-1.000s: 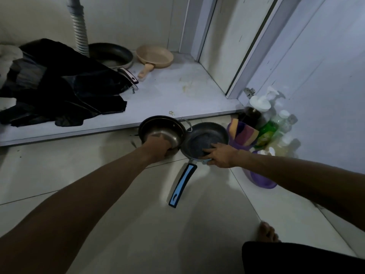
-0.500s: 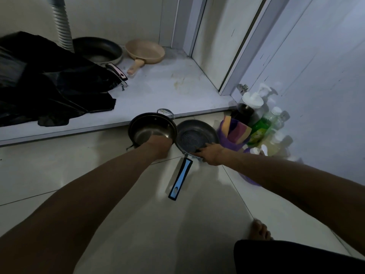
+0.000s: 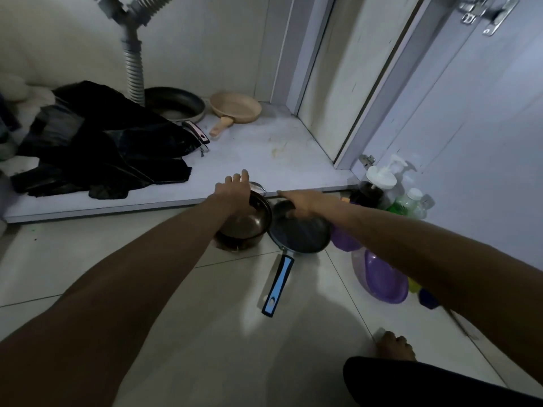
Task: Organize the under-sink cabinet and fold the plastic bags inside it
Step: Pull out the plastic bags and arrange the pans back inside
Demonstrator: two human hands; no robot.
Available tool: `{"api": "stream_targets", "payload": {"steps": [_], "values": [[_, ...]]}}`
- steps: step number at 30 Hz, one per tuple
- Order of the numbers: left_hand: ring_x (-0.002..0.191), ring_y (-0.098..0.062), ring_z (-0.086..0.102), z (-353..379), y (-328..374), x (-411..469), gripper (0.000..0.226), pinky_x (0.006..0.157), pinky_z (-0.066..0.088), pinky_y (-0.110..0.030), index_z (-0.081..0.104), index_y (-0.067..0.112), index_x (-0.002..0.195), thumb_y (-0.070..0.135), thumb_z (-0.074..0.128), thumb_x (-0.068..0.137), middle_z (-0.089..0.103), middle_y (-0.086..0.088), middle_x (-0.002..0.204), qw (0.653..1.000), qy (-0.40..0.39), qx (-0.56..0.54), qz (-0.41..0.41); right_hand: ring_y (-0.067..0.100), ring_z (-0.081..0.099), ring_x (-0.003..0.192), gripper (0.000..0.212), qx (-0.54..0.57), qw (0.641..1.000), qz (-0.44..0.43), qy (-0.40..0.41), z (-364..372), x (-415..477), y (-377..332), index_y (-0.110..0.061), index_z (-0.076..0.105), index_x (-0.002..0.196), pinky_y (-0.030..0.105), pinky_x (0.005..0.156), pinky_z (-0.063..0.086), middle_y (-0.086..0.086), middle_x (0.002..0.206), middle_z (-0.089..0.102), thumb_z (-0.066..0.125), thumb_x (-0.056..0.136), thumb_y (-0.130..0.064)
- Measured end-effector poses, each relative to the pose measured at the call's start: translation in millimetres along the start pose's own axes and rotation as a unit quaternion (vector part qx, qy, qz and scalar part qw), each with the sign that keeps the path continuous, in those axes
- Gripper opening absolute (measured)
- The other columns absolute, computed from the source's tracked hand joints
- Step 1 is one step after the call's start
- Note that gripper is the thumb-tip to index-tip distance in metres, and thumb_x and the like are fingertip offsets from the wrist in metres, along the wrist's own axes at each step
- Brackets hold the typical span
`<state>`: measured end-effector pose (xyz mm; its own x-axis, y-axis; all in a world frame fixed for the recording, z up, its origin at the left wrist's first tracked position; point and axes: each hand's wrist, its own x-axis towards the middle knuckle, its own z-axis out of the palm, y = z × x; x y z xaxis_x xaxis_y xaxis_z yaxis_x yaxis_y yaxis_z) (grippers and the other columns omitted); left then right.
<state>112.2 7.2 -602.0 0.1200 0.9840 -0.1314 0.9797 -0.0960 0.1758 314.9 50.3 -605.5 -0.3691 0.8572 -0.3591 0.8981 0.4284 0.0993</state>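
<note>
Collision is the main risk, I think. The steel pot (image 3: 244, 227) and the frying pan (image 3: 299, 233) touch side by side at the front edge of the cabinet floor (image 3: 264, 160). If both go in together, they may knock against each other or against that edge. The long blue handle of the frying pan points back toward the person, so it could swing into the purple basin (image 3: 382, 280) or the bottles (image 3: 405, 201) just beside it.

The right hand (image 3: 302, 201) grips the far rim of the frying pan with the fingers curled over it. Such a hold seems weak, and the pan may tip. The left hand (image 3: 233, 189) lies over the far rim of the steel pot with the fingers stretched forward; I cannot tell if it really holds the pot.

The black plastic bags (image 3: 100, 148) lie unfolded in a heap on the left part of the cabinet floor, well apart from both hands.
</note>
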Motion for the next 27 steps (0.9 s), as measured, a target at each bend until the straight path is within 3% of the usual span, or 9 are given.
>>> {"api": "stream_targets", "payload": {"steps": [4,8,16,24,27], "values": [[0.137,-0.036,0.028,-21.7,-19.4,-0.9,0.111,0.106,0.033,-0.048,-0.001,0.002,0.151,0.055,0.067,0.080,0.024,-0.019,0.150,0.994,0.025,-0.065,-0.089,0.026,0.031,0.143,0.090,0.057,0.998,0.019,0.015,-28.4,23.7,-10.0,-0.035,0.009,0.154,0.048,0.113,0.032,0.002,0.159,0.027,0.051,0.082,-0.068],[0.141,-0.039,0.021,-37.9,-48.7,-2.6,0.114,0.111,0.030,-0.049,-0.004,0.002,0.152,0.056,0.067,0.080,0.015,-0.020,0.154,0.986,0.027,-0.093,-0.139,0.028,0.027,0.145,0.080,0.082,0.996,-0.009,0.031,-58.2,40.4,-29.8,-0.022,0.007,0.156,0.042,0.115,0.028,0.007,0.161,0.021,0.051,0.095,-0.050],[0.139,-0.041,0.022,-68.9,-112.6,-16.6,0.111,0.112,0.028,-0.050,-0.002,0.002,0.151,0.052,0.068,0.081,0.016,-0.022,0.152,0.964,0.075,-0.112,-0.231,0.028,0.023,0.147,0.083,0.123,0.990,-0.063,0.030,-91.1,80.9,-74.2,-0.022,0.005,0.156,0.044,0.117,0.025,0.007,0.162,0.017,0.047,0.094,-0.057],[0.140,-0.041,0.021,-107.8,-131.6,0.3,0.112,0.112,0.028,-0.050,0.001,0.005,0.152,0.052,0.071,0.078,0.018,-0.021,0.152,0.951,0.104,-0.116,-0.267,0.034,0.038,0.137,0.079,0.113,0.974,-0.183,0.069,-143.8,117.0,-120.4,-0.024,0.013,0.154,0.048,0.110,0.035,0.011,0.154,0.035,0.053,0.092,-0.051],[0.141,-0.042,0.021,-123.5,-136.6,13.1,0.111,0.113,0.027,-0.048,0.002,0.005,0.152,0.052,0.071,0.079,0.018,-0.022,0.153,0.941,0.132,-0.133,-0.284,0.031,0.041,0.136,0.082,0.096,0.973,-0.195,0.072,-157.5,132.0,-124.8,-0.021,0.013,0.154,0.045,0.108,0.038,0.011,0.156,0.032,0.052,0.091,-0.056]]}}
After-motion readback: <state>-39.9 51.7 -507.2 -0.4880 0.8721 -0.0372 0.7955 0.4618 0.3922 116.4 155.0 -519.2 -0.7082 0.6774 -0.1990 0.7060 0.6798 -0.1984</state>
